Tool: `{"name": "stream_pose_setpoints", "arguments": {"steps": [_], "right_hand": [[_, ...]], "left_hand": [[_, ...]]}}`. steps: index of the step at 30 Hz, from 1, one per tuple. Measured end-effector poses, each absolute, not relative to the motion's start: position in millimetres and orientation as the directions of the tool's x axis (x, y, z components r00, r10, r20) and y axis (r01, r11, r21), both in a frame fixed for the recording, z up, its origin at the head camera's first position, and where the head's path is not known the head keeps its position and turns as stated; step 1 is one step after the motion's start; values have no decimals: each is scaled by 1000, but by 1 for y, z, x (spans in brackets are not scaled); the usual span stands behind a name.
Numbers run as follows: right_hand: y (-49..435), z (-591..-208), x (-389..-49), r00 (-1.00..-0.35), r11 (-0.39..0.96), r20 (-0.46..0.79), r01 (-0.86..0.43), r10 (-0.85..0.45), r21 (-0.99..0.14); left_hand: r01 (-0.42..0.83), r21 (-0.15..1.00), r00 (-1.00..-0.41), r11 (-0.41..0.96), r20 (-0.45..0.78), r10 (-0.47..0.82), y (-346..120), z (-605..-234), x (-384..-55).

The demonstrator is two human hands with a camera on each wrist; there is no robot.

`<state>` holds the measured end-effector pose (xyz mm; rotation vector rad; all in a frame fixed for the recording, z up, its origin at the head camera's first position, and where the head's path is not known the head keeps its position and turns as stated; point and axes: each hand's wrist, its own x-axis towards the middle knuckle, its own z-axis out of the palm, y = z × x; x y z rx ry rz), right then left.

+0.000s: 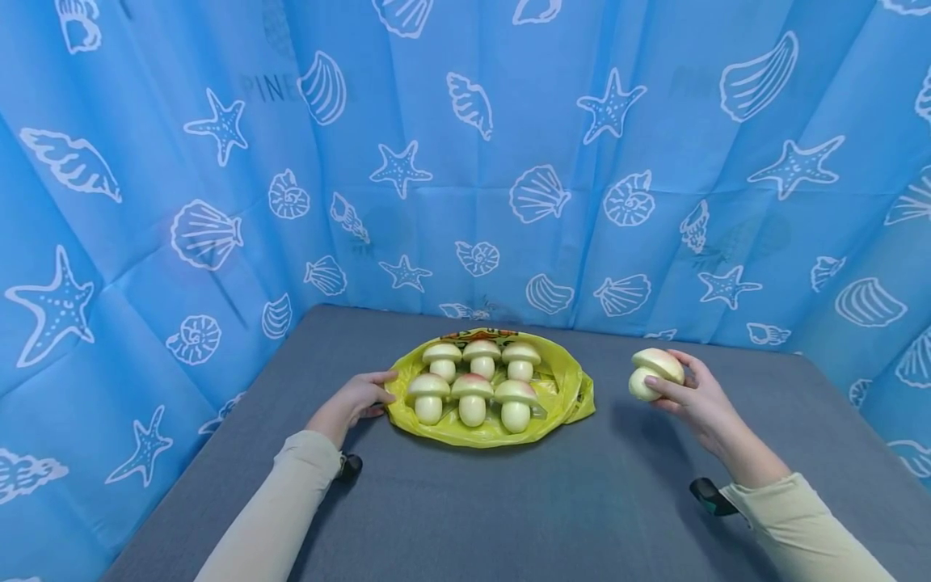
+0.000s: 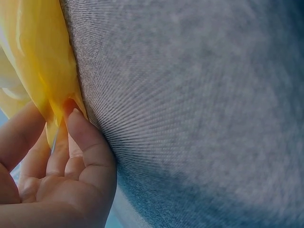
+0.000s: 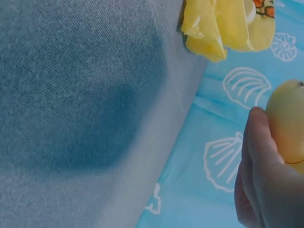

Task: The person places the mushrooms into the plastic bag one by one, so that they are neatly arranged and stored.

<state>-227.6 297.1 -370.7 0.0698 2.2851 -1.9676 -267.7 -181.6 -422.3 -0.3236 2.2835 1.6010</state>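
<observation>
A yellow plastic bag (image 1: 465, 440) lies spread on the table, its rim bunched up into an oval. Inside it, several pale mushrooms (image 1: 472, 400) with rounded caps and thick stems stand upright in two rows. At the bag's left edge my left hand (image 1: 356, 402) pinches the plastic; the left wrist view shows the yellow film (image 2: 42, 52) between thumb and fingers. Off to the right of the bag, my right hand (image 1: 691, 396) grips another mushroom (image 1: 658, 365), tilted and raised over the table. Only part of that mushroom (image 3: 287, 121) shows in the right wrist view.
A grey cloth covers the table (image 1: 451, 509). Blue curtains (image 1: 465, 162) printed with white shells and starfish hang behind it and at both sides. A loose fold of the bag (image 1: 584, 400) sticks out at its right end.
</observation>
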Motion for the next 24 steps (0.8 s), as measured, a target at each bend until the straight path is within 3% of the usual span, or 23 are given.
{"name": "stream_pose_setpoints", "arguments": {"steps": [11,24], "right_hand": [[281,-371,-228,-990,182,-112,96,-80,-979],[253,-368,-230,-991,337,-91,54,-97,-940]], "left_hand": [[-361,867,-921,345,-389,14,-181,-423,-270],[-373,861,-918,346,-398,-1,-183,-423,-270]]}}
